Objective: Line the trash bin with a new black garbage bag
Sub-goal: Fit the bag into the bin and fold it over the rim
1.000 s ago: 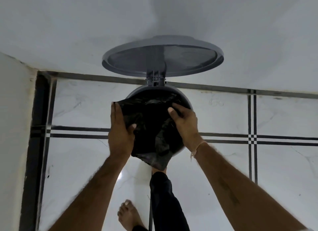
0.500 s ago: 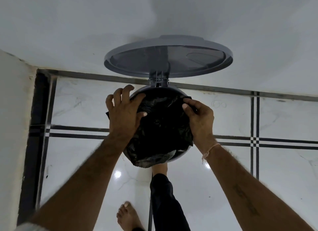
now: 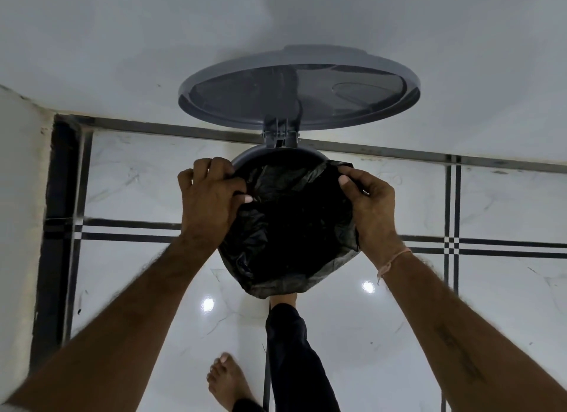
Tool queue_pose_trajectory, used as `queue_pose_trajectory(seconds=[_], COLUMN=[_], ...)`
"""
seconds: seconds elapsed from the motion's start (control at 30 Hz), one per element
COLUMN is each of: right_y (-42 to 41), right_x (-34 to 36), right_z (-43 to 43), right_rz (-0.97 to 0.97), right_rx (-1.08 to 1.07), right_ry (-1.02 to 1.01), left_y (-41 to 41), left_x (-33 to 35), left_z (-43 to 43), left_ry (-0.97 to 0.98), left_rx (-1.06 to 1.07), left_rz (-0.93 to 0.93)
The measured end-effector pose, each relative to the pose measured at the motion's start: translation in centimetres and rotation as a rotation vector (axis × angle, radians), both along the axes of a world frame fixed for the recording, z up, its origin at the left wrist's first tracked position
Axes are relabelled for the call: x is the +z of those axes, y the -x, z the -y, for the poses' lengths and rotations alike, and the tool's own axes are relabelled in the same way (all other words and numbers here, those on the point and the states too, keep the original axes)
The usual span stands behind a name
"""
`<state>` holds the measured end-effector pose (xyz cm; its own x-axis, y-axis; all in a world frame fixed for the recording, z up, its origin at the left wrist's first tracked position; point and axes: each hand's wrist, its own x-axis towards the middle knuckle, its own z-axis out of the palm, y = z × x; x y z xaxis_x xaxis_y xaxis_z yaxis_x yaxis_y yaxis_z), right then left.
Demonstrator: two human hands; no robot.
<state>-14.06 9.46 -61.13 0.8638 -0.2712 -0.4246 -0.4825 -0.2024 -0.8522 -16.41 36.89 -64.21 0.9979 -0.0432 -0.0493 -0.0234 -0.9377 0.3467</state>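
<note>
The left hand's fingers [image 3: 211,169] were curled over the left side of the trash bin [image 3: 276,153], bunching the edge of the garbage bag [image 3: 291,227] against the rim, with the thumb pressed into the black plastic just inside it. The left hand [image 3: 208,203] lay over that side of the bin, knuckles up. At the bin's right side the thumb [image 3: 346,183] and curled fingers of the right hand [image 3: 371,209] pinched the bag's edge and held it out past the rim.

The bag lay spread across the mouth of the bin, crumpled and dark in the middle. Its edge hung over the bin's near rim, while the far rim by the hinge [image 3: 279,134] showed bare grey. The round grey lid [image 3: 297,95] stood open behind the bin, leaning toward the white wall [image 3: 276,18].

A thin thread bracelet [image 3: 394,259] circled the right wrist, to the right of the bin. Just below the bin's near edge a foot [image 3: 283,301] reached under the hanging plastic, on a leg in a dark trouser [image 3: 294,350]. A second bare foot [image 3: 228,381] stood nearer the camera, below and left of the bin. The bin sat on a glossy white floor [image 3: 460,319] crossed by black stripes.
</note>
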Motion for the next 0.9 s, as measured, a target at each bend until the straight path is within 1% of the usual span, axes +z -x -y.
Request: queue_pose_trajectory(seconds=[0.03,0.1,0.13,0.2,0.3,0.37,0.5,0.57,0.67,0.77,0.83,0.9], right_y=[0.1,0.2,0.2,0.1,-0.4,-0.8,-2.0,-2.8,-4.2,-4.9,-4.5,-4.0], right_x=[-0.1,-0.3,-0.3,-0.4,-0.6,-0.8,-1.0,-1.1,-1.7,-2.6,-3.0,-3.3], right_z=[0.0,-0.2,-0.5,-1.0,-1.6,-1.8,-1.5,-1.4,-1.1,-0.3,0.2,0.8], right_rz=[-0.007,-0.022,-0.022,-0.021,-0.007,0.04,0.123,0.141,0.132,0.007,-0.056,-0.084], right_rx=[0.001,0.013,0.027,0.048,0.109,0.176,0.329,0.392,0.448,0.512,0.523,0.473], right_ry=[0.01,0.027,0.041,0.078,0.186,0.296,0.54,0.612,0.653,0.67,0.642,0.589], left_y=[0.0,0.0,0.0,-0.2,-0.7,-1.2,-2.0,-2.6,-3.7,-4.2,-3.9,-3.5], left_x=[0.3,1.0,1.3,1.6,1.5,1.4,0.6,0.1,-0.3,-0.9,-1.6,-1.8], left_z=[0.0,0.3,0.5,0.6,0.2,0.1,-0.3,-0.7,-0.5,-0.5,-0.8,-1.0], left_ry=[0.084,0.281,0.379,0.558,0.724,0.765,0.781,0.789,0.775,0.799,0.871,0.992], left_rx=[0.018,0.072,0.15,0.377,0.65,0.73,0.843,0.876,0.886,0.951,1.014,1.096], left_rz=[-0.003,-0.081,-0.125,-0.179,-0.195,-0.183,-0.174,-0.19,-0.228,-0.291,-0.369,-0.463])
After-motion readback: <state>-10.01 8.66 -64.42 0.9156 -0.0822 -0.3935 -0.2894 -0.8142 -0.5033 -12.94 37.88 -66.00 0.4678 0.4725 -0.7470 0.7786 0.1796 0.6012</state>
